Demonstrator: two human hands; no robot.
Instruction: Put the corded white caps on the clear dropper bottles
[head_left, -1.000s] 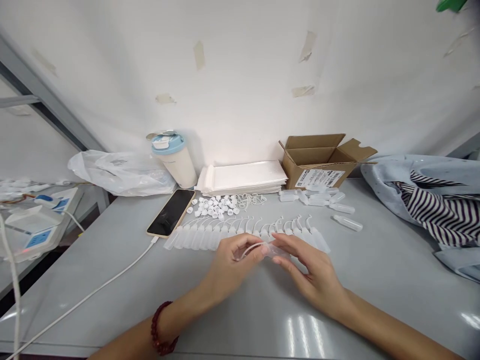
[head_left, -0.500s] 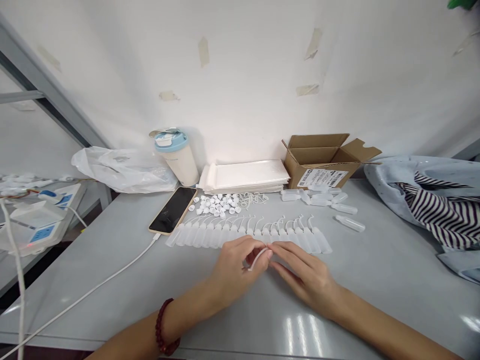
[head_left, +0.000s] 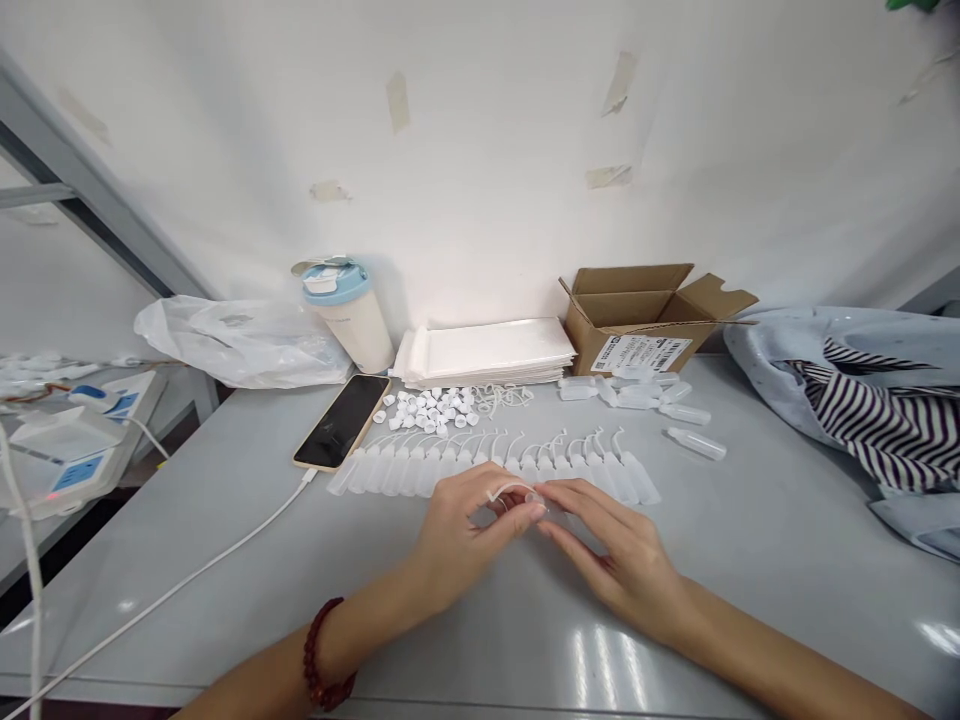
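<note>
My left hand [head_left: 476, 525] pinches a thin white plastic strap [head_left: 511, 487] between thumb and fingers, at the neck of a small translucent squeeze bottle [head_left: 534, 498]. Most of that bottle is hidden by my fingers. From the other side, my right hand [head_left: 611, 540] closes its thumb and fingertips on the bottle. Just beyond both hands lies a row of similar bottles [head_left: 394, 470] with curved straps at their necks. Behind the row are a pile of small white caps [head_left: 431, 408] and a heap of loose straps [head_left: 502, 398].
Several strapless bottles [head_left: 686, 414] lie near an open cardboard box [head_left: 637, 325]. A stack of white packets [head_left: 487, 350], a tumbler [head_left: 352, 320], a plastic bag [head_left: 240, 345] and a phone [head_left: 343, 422] with a charging cable [head_left: 217, 555] stand leftward. Cloth [head_left: 862, 400] lies at right.
The strap between my hands has swung up, from pointing down toward me to arching leftward over my left thumb. The bottle's round neck now shows. My hands stay nearly in place.
</note>
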